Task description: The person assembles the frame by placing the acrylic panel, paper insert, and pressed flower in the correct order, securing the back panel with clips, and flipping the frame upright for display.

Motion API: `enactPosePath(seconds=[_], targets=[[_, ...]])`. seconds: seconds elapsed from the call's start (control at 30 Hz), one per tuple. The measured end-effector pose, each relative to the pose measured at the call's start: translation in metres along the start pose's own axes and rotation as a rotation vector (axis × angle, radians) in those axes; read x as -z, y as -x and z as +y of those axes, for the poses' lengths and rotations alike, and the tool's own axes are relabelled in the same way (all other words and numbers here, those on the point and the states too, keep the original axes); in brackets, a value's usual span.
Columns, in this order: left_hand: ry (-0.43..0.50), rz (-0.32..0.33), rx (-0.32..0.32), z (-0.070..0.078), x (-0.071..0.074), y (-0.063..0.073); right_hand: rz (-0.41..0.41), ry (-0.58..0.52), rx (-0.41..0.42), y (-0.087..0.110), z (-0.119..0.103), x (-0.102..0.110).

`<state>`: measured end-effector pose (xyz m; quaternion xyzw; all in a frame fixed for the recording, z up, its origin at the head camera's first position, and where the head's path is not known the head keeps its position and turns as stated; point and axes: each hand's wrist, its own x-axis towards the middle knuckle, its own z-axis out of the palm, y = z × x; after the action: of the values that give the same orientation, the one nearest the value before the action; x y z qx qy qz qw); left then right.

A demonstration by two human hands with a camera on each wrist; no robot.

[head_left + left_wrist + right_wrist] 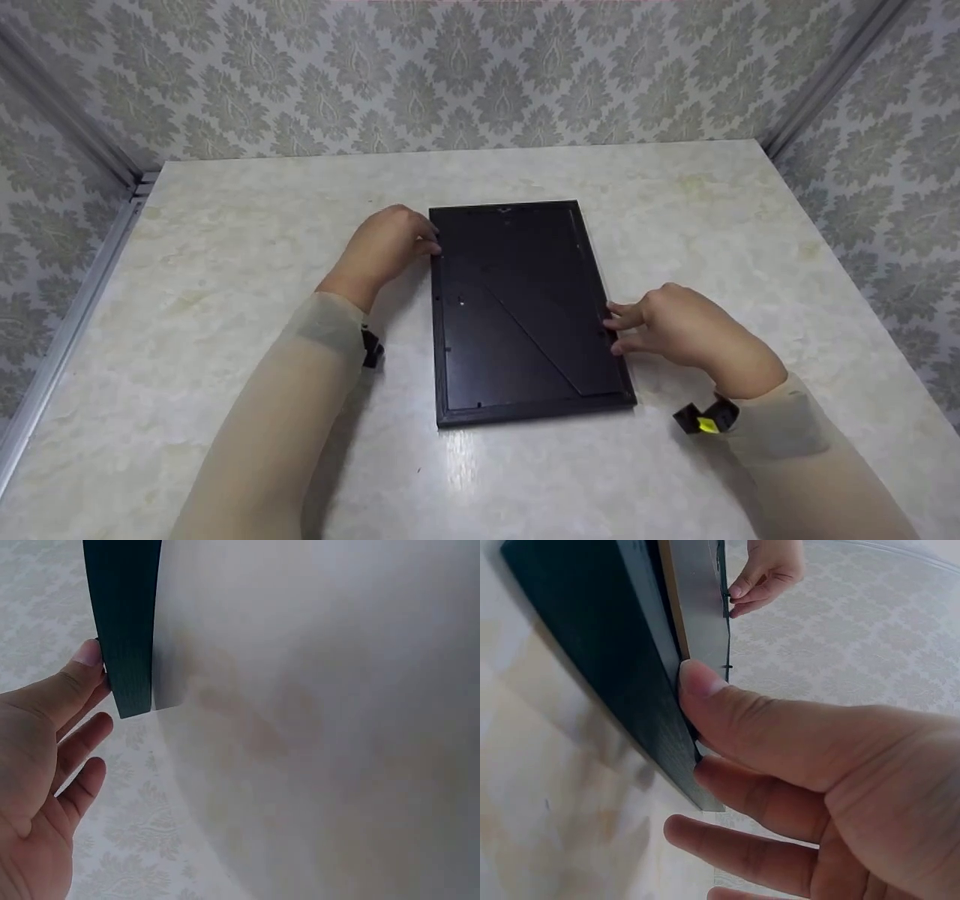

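A black picture frame [517,300] lies back side up on the table. A slanting stand flap and small tabs along its edges show on its back. At its upper left edge, my left hand [391,238] touches the rim with thumb and finger. My right hand [667,326] is at the right edge, lower down, fingertips on the rim. In the right wrist view the thumb [701,682] presses where rim and backing meet, and the forefinger is beside a small dark tab. The other fingers [86,739] of the left hand are off the frame. Its front is hidden.
A pale marbled table [262,217] carries the frame. Patterned wallpaper [480,82] stands behind and at both sides, with metal rails [75,105] at the corners. Each wrist wears a small black device [709,416].
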<state>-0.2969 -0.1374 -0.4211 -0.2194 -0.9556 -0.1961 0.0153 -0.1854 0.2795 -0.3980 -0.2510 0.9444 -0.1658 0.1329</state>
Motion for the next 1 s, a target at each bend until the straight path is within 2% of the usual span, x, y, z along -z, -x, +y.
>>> enactPosePath(seconds=[0.23,0.43,0.53,0.7,0.8,0.9,1.0], targets=[[-0.073,-0.077,0.031,0.014,0.006,-0.010,-0.009,0.016,-0.005,0.003,0.001,0.003],[-0.160,-0.152,0.105,0.035,0.012,-0.025,-0.011,0.001,-0.029,0.006,0.002,0.005],[-0.245,-0.185,0.120,0.048,0.014,-0.033,-0.012,-0.006,-0.040,0.007,0.002,0.005],[-0.476,-0.256,0.093,0.068,0.012,-0.043,-0.019,-0.005,-0.035,0.007,0.002,0.002],[-0.586,-0.299,0.101,0.077,0.010,-0.047,-0.020,-0.007,-0.033,0.005,0.001,0.001],[-0.635,-0.331,0.125,0.081,0.009,-0.049,-0.025,-0.014,-0.041,0.002,-0.001,0.000],[-0.615,-0.337,0.147,0.078,0.010,-0.047,-0.036,-0.015,-0.054,-0.002,-0.003,-0.001]])
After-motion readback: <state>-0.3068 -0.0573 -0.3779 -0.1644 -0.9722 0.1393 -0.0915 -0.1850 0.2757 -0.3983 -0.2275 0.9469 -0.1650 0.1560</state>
